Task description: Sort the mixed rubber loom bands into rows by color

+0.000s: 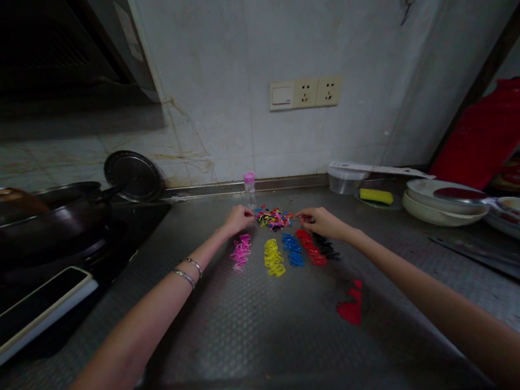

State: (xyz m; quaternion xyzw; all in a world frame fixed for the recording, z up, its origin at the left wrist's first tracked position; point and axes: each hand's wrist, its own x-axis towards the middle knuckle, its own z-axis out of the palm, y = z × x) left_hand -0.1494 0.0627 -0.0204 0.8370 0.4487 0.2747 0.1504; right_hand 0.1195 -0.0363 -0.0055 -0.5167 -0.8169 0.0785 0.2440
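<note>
A mixed heap of small coloured rubber bands (274, 219) lies on the steel counter (264, 329). In front of it sit sorted piles: pink (241, 253), yellow (274, 258), blue (292, 250), red (311, 247) and black (326, 247). My left hand (238, 219) is at the heap's left edge, fingers curled in a pinch. My right hand (320, 221) is at the heap's right edge above the red pile, fingers also pinched. What either pinch holds is too small to see. A small clear bottle with a pink cap (250, 189) stands just behind the heap.
A dark wok (46, 218) and a round lid (132, 175) sit on the stove at left, with a flat dark tablet-like slab (32, 312) nearer. At right are a plastic tub (345, 179), a yellow sponge (376, 196), stacked bowls (444, 202) and a red mark (351, 306) on the counter.
</note>
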